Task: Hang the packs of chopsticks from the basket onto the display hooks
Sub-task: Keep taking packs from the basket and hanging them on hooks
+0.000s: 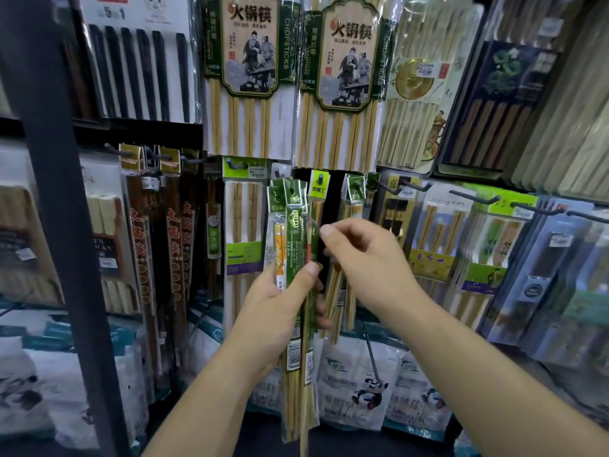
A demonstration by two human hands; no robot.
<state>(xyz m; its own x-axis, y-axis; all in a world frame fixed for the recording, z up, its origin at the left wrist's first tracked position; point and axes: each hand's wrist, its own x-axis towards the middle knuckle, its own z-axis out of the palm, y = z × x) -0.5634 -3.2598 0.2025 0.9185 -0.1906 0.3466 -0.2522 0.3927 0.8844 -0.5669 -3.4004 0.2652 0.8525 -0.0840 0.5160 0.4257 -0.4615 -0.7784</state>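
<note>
The display wall is crowded nearly edge to edge: two large hot-pot chopstick packs (250, 70) hang at twelve o'clock, dark chopstick sets (138, 70) at ten o'clock, and a dark upright post (56, 199) runs down the nine o'clock side, closing off that flank. The only open gap in the lower row is a narrow dark strip just right of centre, between a small green-tagged hook (320, 184) and the neighbouring hanging packs (354, 206) at one o'clock; further bare black hooks (474, 197) jut out toward two and three o'clock, with blister packs below them. Printed white bags (359, 377) fill the shelf at six o'clock beneath the wrists. At the centre, the left hand (280, 311) is closed around a bundle of slim green packs of chopsticks (296, 258), thumb pressed across the front and fingers wrapped behind, holding them upright with their punched header cards reaching up to just below the large packs. The right hand (365, 258) sits at three o'clock of the bundle, fingers curled and narrowed to a pinch, thumb tip near the right edge of the bundle's rearmost pack; whether it actually grips that edge cannot be told. No basket appears.
</note>
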